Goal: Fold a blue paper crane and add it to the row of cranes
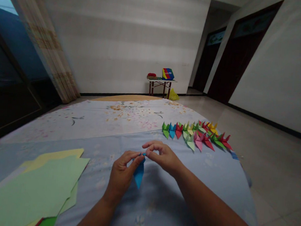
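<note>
A blue folded paper crane (139, 175) is held above the tablecloth, its long wing pointing down. My left hand (122, 170) pinches its body between thumb and fingers. With thumb and index finger, my right hand (165, 159) grips a small tip at the crane's upper right; the other fingers are curled loosely. The fingers hide much of the upper folds. Beyond my right hand, several folded paper cranes (198, 140) in green, blue, red, pink and yellow stand in rows.
Light green paper sheets (41, 184) lie stacked at the left, with yellow and darker green ones beneath. A flowered cloth (103, 140) covers the round table. Near the table's right edge is a small blue item (234, 155). By the wall stands a small table (166, 81) with a colourful box.
</note>
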Motion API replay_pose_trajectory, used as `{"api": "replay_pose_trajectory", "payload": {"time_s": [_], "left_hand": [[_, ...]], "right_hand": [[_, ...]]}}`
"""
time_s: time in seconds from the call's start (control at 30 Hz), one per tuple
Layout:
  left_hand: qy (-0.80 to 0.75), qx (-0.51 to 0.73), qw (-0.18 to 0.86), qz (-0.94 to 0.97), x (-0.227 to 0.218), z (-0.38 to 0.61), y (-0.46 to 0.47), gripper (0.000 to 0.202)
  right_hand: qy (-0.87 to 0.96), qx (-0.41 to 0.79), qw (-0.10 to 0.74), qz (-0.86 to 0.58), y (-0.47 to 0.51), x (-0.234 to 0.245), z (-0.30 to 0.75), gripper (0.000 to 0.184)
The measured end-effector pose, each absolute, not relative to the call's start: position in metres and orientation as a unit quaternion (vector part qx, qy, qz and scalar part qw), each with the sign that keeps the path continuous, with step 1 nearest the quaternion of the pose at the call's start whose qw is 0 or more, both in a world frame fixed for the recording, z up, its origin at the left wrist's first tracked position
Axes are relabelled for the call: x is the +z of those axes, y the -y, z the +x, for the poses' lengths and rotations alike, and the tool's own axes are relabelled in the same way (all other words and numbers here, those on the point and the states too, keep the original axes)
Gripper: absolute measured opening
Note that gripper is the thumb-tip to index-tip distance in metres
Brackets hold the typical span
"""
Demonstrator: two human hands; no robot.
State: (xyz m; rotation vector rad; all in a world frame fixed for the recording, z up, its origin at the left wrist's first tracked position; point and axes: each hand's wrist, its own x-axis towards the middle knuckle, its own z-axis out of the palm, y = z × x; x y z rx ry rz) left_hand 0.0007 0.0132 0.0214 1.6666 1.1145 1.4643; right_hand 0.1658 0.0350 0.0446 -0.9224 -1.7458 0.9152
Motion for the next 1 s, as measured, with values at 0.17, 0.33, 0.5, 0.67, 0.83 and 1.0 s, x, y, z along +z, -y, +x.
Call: {"api": "replay_pose_trajectory", "payload": {"time_s": [0.17,0.33,0.5,0.67,0.83,1.0], "left_hand": [[-0.425,0.560,0.321,0.634,0.0210,0.0017,-0.0123,0.013],[-0.440,0.556,0.317,0.630,0.0242,0.0037,-0.0096,0.013],[-0.446,0.555,0.327,0.621,0.0260,0.0060,-0.0085,0.016],[-0.447,0.557,0.345,0.609,0.0252,0.0079,-0.0076,0.016],[-0.464,0.552,0.362,0.590,0.0270,0.0065,-0.0068,0.018],[-0.470,0.548,0.368,0.587,0.0286,0.0061,-0.0065,0.021]], "right_hand": [[0.691,0.412,0.457,-0.381,-0.0348,0.0438,0.1650,0.017],[0.680,0.420,0.466,-0.379,-0.0349,0.0408,0.1632,0.019],[0.687,0.403,0.471,-0.380,-0.0337,0.0414,0.1615,0.017],[0.692,0.399,0.463,-0.385,-0.0338,0.0419,0.1612,0.017],[0.693,0.388,0.464,-0.392,-0.0350,0.0418,0.1631,0.016],[0.709,0.357,0.470,-0.387,-0.0336,0.0450,0.1650,0.012]]}}
